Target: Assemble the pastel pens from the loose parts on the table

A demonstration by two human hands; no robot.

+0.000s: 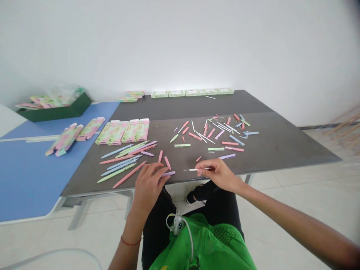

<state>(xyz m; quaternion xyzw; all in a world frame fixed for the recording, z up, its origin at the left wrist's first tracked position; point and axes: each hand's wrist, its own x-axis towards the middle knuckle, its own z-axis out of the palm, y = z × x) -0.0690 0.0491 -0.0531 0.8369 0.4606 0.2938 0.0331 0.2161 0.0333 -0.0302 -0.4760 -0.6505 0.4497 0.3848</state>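
Near the table's front edge, my left hand (149,182) is closed on a purple pen barrel (170,173), its end sticking out to the right. My right hand (218,173) pinches a thin white pen refill (193,170), whose clear tip points left toward the barrel; the two are apart. Just beyond my left hand lie pink pen barrel pieces (167,163). Whole pens (116,165) in green, blue, pink and purple lie to its left. Past my right hand are scattered loose barrels (234,149), caps and white refills (223,127).
Pink-and-green pen boxes (128,132) lie in a row on the dark table (168,108). More flat boxes (192,92) line the back edge. On the blue table (22,168) at left are folded cartons (66,138) and a dark green bin (56,112) of packaging.
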